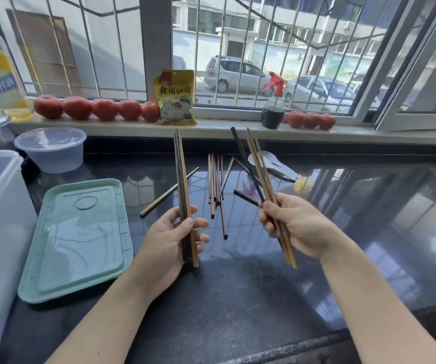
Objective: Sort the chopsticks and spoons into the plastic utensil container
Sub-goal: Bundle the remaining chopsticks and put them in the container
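Chopsticks fill both my hands: left hand [177, 240] fingers closed on a dark bundle [182, 185], right hand [294, 227] gripping a light bundle [261, 174]. Sorting is midway; loose chopsticks [215, 179] and spoons [269, 161] lie beyond my fingers, the green container [80, 240] left. Next, I judge: set both bundles inside.

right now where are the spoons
In the head view the white spoons lie on the dark counter right of centre, behind the loose chopsticks and just below the windowsill's spray bottle.
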{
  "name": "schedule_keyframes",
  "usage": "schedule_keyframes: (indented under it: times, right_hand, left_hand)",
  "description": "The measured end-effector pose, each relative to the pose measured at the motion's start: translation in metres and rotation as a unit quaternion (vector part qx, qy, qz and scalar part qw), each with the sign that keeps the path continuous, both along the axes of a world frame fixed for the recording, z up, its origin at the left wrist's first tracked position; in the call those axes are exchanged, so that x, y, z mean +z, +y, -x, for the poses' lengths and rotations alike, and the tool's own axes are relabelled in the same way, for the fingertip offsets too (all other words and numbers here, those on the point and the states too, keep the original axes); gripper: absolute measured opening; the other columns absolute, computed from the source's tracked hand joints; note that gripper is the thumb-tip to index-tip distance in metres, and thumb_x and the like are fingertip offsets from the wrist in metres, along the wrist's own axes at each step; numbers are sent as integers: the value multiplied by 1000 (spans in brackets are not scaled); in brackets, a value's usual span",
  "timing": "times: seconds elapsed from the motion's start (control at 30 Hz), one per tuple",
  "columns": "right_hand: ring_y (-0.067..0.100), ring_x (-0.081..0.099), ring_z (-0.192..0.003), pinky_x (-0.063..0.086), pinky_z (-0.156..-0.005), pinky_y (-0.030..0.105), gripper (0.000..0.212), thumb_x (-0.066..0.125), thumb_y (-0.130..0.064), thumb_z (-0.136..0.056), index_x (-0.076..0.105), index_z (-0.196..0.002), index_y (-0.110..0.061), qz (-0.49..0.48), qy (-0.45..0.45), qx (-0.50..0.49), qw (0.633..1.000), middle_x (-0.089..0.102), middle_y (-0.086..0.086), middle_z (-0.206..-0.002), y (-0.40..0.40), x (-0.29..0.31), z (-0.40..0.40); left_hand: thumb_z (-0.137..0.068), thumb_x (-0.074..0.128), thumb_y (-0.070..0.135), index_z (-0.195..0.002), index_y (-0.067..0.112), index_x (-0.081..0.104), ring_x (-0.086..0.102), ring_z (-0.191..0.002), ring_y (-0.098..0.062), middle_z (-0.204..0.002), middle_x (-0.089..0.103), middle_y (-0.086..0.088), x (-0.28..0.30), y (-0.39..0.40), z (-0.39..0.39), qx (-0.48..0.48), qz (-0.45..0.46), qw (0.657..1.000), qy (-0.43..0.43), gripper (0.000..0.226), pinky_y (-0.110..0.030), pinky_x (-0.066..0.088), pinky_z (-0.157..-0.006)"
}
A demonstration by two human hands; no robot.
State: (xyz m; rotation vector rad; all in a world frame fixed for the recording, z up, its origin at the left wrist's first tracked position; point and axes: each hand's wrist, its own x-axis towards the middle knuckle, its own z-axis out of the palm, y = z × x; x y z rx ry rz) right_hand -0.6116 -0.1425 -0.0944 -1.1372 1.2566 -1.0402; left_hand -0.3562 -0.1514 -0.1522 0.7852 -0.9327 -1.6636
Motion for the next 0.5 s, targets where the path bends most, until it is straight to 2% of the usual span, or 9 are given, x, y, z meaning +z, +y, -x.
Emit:
schedule_keyframes:
  times: [0.13, 0.23, 0.3, 0.37, 0.43, 0.5]
  right_hand:
    - [11, 48, -53, 41, -46, 17, 10, 43, -12, -107, 50, -101, -8, -31, -46, 58, 997, 59, 5, -72, 10, -16, -28]
    - [12, 50, -49, 39, -40, 18, 12, 44, -12, -107, 50, -98, -8, -28, -35, 2, 999, 60, 6, -71, 3, -27, -32]
    - [13, 51, -45, 38, -37, 22, 16, 43, -15, -108, 49, -95, -9, -18, 78, -84, 993, 61, 9, -72, -11, -35, -31]
    - [15, 55, -42, 42, -37, 26, 16, 41, -19, -106, 52, -99, -8, -17, 208, -166, 964, 64, 12, -72, -25, -39, -26]
    - [23, 61, -45, 50, -40, 29, 20, 40, -21, -105, 55, -103, -7, -39, 270, -199, 941, 67, 18, -75, -36, -39, -20]
    - [32, 68, -54, 60, -49, 40, 20, 42, -18, -102, 58, -96, -7, -49, 341, -204, 917, 69, 21, -77, -42, -36, -15]
  left_hand:
    - [-103, 50, 7, -127, 5, 58, 69, -74, -27, -96, 72, -16, 2, 3, -2, -4, 1, 1000, 20, 26, -34, 58, -62]
    - [-104, 49, 6, -127, 4, 57, 68, -73, -27, -95, 72, -16, 4, 4, -2, -3, 1, 999, 32, 25, -34, 57, -62]
    - [-105, 46, 4, -128, 4, 57, 68, -71, -27, -94, 71, -16, 4, 3, -2, 2, -5, 999, 33, 25, -35, 57, -61]
    - [-107, 44, 4, -128, 2, 56, 67, -70, -27, -92, 71, -16, 5, 2, -2, 8, -14, 999, 33, 24, -35, 57, -60]
    - [-107, 43, 4, -128, 2, 56, 67, -70, -28, -91, 71, -16, 5, 1, -2, 11, -19, 999, 31, 24, -35, 57, -59]
    - [-108, 42, 4, -128, 3, 55, 68, -70, -29, -92, 71, -17, 5, 1, -1, 8, -19, 999, 33, 24, -36, 57, -58]
